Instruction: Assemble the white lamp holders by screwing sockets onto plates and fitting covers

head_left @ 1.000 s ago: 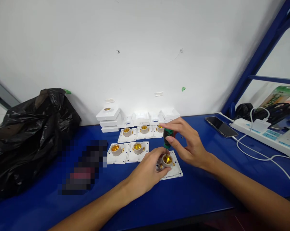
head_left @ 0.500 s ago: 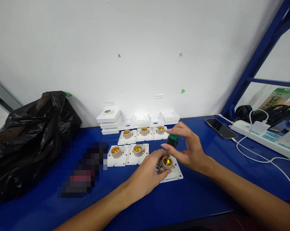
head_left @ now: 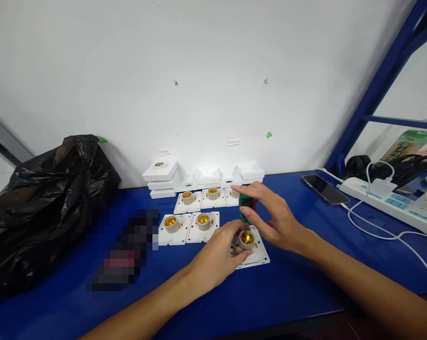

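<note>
My left hand (head_left: 218, 252) is closed around a round lamp socket (head_left: 247, 240) with a brass-coloured inside, seated on a square white base plate (head_left: 259, 257) on the blue table. Between thumb and fingers, my right hand (head_left: 273, 215) grips the green and black handle of a screwdriver (head_left: 246, 202). Its shaft points down into the socket; the tip is hidden inside. To the left lie two more plates with sockets, one a lamp socket (head_left: 203, 221) and the other a lamp socket (head_left: 171, 224). Three similar ones stand in the row behind, the rightmost partly covered by my right fingers.
White covers (head_left: 208, 177) are lined up and stacked against the wall. A black plastic bag (head_left: 50, 212) fills the left side, beside a pixelated dark patch. On the right are a phone (head_left: 324, 189), a white power strip (head_left: 393, 200), cables and a blue frame (head_left: 365, 89).
The screwdriver handle has shifted slightly left and turned, and my right hand has moved left with it. My left hand keeps its hold on the socket.
</note>
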Action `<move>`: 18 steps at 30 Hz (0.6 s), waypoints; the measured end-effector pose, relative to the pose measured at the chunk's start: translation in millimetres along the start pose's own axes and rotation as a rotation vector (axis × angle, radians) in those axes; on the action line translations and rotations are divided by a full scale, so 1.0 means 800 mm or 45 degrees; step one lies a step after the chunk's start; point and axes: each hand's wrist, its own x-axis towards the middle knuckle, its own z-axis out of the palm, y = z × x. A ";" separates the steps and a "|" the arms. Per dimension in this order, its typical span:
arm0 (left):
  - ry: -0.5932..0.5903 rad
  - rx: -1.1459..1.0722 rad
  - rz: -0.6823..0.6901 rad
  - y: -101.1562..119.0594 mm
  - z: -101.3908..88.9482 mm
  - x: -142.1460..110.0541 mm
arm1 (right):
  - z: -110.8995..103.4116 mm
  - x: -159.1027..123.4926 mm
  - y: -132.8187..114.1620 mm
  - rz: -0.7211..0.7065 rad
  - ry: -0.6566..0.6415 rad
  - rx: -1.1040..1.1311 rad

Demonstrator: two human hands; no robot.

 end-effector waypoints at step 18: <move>-0.013 -0.005 0.011 -0.003 0.000 0.002 | 0.003 -0.003 0.003 0.048 0.067 -0.014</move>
